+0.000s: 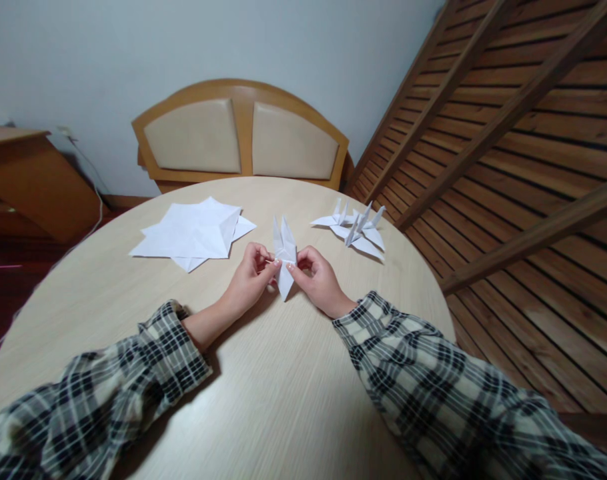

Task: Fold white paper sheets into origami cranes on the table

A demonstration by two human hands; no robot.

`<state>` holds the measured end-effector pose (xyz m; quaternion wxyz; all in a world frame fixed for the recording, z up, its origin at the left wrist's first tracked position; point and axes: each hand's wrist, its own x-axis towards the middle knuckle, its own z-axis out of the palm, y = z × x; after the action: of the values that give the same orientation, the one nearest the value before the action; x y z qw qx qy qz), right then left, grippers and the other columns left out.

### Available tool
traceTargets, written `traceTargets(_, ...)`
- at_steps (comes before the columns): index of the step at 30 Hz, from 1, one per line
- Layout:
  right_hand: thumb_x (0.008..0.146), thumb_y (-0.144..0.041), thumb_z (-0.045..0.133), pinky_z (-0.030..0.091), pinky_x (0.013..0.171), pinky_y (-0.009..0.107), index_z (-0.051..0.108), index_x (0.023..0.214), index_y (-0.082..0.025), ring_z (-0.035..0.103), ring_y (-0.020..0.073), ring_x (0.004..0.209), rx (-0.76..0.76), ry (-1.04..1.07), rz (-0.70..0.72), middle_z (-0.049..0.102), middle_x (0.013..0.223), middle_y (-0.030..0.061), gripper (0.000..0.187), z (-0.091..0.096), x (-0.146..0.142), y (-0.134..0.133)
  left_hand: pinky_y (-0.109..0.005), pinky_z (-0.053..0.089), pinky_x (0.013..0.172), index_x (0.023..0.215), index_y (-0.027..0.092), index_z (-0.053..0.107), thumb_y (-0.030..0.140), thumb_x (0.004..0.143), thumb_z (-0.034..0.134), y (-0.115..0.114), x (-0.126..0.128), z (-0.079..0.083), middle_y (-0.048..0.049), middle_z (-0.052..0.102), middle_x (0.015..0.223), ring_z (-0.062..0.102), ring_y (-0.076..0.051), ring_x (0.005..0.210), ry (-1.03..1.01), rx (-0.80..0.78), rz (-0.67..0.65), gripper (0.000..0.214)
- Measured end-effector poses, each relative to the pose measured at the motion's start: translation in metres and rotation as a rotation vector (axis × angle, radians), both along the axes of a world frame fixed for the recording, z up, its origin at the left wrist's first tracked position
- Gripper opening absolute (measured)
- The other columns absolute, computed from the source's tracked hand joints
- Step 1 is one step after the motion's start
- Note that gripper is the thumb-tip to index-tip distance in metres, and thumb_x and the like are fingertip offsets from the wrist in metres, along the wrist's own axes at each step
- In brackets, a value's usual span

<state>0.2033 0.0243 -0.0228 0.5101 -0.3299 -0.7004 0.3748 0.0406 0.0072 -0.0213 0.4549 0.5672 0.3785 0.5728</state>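
Observation:
A partly folded white paper figure [285, 257] with two upright points is held over the middle of the round table [263, 400]. My left hand [251, 279] pinches its left side between thumb and fingers. My right hand [318, 279] pinches its right side, with the fingers curled. The figure's lower tip points down toward the tabletop between my wrists. Both arms wear plaid sleeves and rest on the table.
A loose stack of white paper sheets [193, 233] lies at the back left of the table. Finished paper cranes [356, 227] sit at the back right. A padded wooden headboard [241, 133] stands behind the table, with a slatted wooden frame [508, 133] on the right.

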Motion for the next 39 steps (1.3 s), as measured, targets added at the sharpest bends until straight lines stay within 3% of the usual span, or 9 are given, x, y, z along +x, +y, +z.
traceTargets(8,0.085,-0.029,0.066,0.050,0.077,0.033,0.053,0.097,-0.023,0.058,0.0139,0.082,0.029,0.020,0.029,0.059,0.091,0.0003,0.018,0.003,-0.002,-0.003,-0.022,0.047,0.056,0.088,0.018,0.054,0.032,0.083,0.065,-0.001,0.000,0.001,0.0005,0.057,0.081,0.054,-0.010,0.064,0.066,-0.050,-0.062,0.019)
traceTargets(16,0.085,-0.029,0.066,0.052,0.080,0.034,0.054,0.099,-0.023,0.060,0.0144,0.085,0.032,0.001,0.030,0.061,0.095,0.0015,0.019,0.003,-0.002,-0.003,-0.030,0.048,0.077,0.088,0.018,0.056,0.030,0.083,0.063,-0.002,0.000,0.002,-0.0013,0.059,0.089,0.057,-0.014,0.081,0.174,0.040,-0.035,0.015)
traceTargets(19,0.085,-0.029,0.067,0.053,0.081,0.035,0.053,0.099,-0.023,0.061,0.0145,0.085,0.018,0.030,0.045,0.060,0.094,0.0015,0.021,0.005,-0.003,-0.004,-0.030,0.048,0.076,0.094,0.018,0.054,0.029,0.083,0.064,-0.001,0.000,0.000,-0.0021,0.058,0.093,0.057,-0.015,0.084,0.135,0.020,-0.045,0.018)
traceTargets(24,0.084,-0.031,0.068,0.054,0.087,0.038,0.053,0.104,-0.023,0.062,0.0159,0.091,-0.011,0.074,0.093,0.061,0.100,0.0036,0.026,0.004,-0.004,-0.004,-0.028,0.046,0.071,0.097,0.018,0.054,0.033,0.092,0.052,-0.003,-0.001,0.003,-0.0010,0.056,0.085,0.052,-0.014,0.075,0.189,0.050,-0.032,0.016)
traceTargets(29,0.090,-0.029,0.060,0.055,0.090,0.039,0.059,0.114,-0.025,0.061,0.0165,0.097,0.042,-0.005,0.076,0.058,0.106,0.0054,0.025,0.001,-0.001,-0.003,-0.025,0.047,0.069,0.094,0.020,0.054,0.044,0.095,0.045,-0.004,-0.001,0.008,-0.0007,0.055,0.086,0.052,-0.014,0.079,0.134,-0.084,-0.022,0.026)
traceTargets(35,0.093,-0.024,0.054,0.055,0.086,0.038,0.063,0.114,-0.028,0.058,0.0172,0.099,0.127,-0.092,0.052,0.058,0.102,0.0048,0.023,0.005,0.001,-0.004,-0.022,0.046,0.063,0.098,0.019,0.053,0.043,0.089,0.057,-0.002,-0.001,0.000,0.0000,0.055,0.085,0.053,-0.013,0.076,0.098,-0.088,-0.064,0.026)
traceTargets(39,0.090,-0.022,0.056,0.054,0.082,0.036,0.057,0.112,-0.026,0.059,0.0158,0.089,0.074,-0.050,0.039,0.058,0.095,0.0025,0.022,0.002,0.000,-0.003,-0.023,0.045,0.059,0.098,0.018,0.053,0.043,0.090,0.055,-0.001,0.000,-0.003,0.0008,0.053,0.080,0.051,-0.013,0.070,0.125,-0.085,-0.050,0.026)
